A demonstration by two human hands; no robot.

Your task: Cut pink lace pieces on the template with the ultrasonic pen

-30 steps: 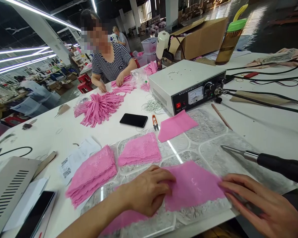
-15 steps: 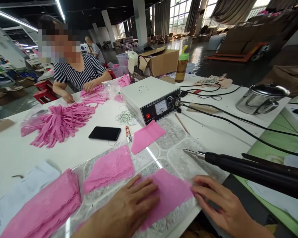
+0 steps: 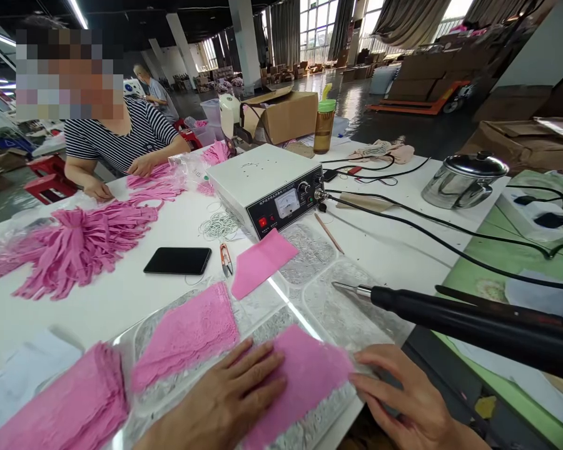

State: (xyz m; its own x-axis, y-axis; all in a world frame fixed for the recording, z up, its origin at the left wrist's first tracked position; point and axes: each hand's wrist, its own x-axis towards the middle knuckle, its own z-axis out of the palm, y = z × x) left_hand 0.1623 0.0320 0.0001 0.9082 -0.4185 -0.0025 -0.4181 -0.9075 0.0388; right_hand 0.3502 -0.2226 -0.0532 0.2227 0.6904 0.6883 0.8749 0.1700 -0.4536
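My left hand (image 3: 225, 400) lies flat with fingers stretched out on a pink fabric piece (image 3: 304, 375) at the near table edge. My right hand (image 3: 403, 400) rests at the piece's right corner, fingers stretched and touching its edge. The piece sits on a clear plate over a grey patterned mat (image 3: 338, 300). A black wand with a metal tip (image 3: 450, 319) lies just beyond my right hand. A pink lace stack (image 3: 187, 334) and a thicker pink stack (image 3: 65, 409) lie to the left.
A white control box (image 3: 267, 187) with cables stands mid-table, with a pink square (image 3: 263, 262), snips (image 3: 225, 257) and a black phone (image 3: 178, 260) in front. A person in a striped shirt (image 3: 117, 140) handles pink straps (image 3: 75, 244). A steel pot (image 3: 464, 181) sits right.
The view has swung to the right, bringing the steel pot and green mat into sight. My left fingers have straightened flat on the pink piece; my right hand stays at its corner.
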